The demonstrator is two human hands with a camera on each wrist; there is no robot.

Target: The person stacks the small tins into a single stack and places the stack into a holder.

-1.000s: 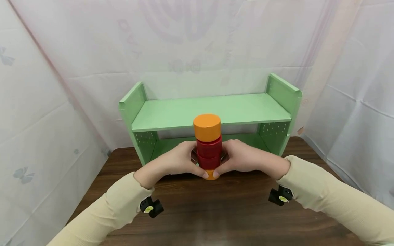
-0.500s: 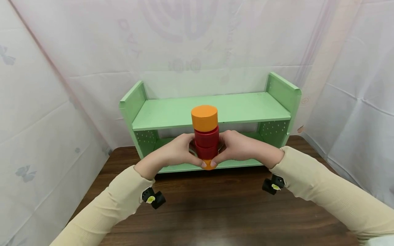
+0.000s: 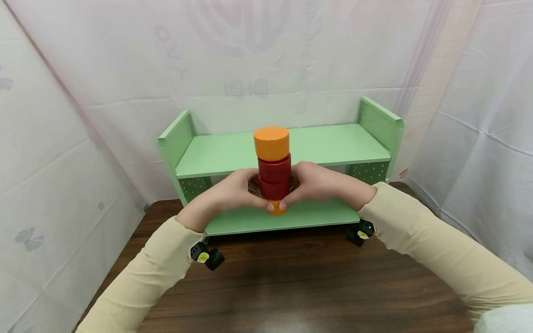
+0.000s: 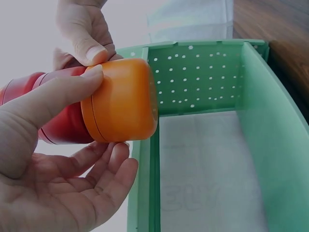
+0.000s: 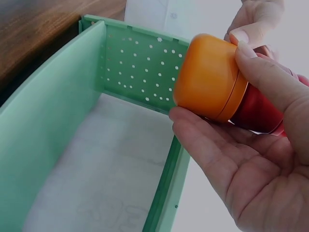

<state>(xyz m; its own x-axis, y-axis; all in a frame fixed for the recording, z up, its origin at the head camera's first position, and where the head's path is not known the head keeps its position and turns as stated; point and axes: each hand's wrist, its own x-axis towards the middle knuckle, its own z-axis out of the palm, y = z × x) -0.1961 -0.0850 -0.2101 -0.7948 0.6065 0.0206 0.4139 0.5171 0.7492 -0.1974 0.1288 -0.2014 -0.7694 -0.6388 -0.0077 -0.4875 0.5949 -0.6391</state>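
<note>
A column of round, jar-like containers (image 3: pixel 275 171) stands roughly upright before the green shelf. It has an orange piece at the top, red sections in the middle and a rounded orange piece (image 4: pixel 128 99) with a seam line at the bottom. My left hand (image 3: pixel 233 190) grips it from the left and my right hand (image 3: pixel 318 185) from the right, around the lower red part. Both thumbs press near the bottom orange piece, their tips close together in the head view. Under the wrist cameras, the fingers curve along the column's far side; the head view hides most of them.
Behind the column stands a green two-level shelf (image 3: pixel 233 150) with perforated side panels (image 5: pixel 140 67). It rests on a dark wooden table (image 3: pixel 283 277). White printed cloth (image 3: pixel 137 60) hangs at the back and both sides.
Both hands have raised the column, shifting it slightly left in the head view. Its top piece now overlaps the upper shelf board more, and its base is in front of the lower board.
</note>
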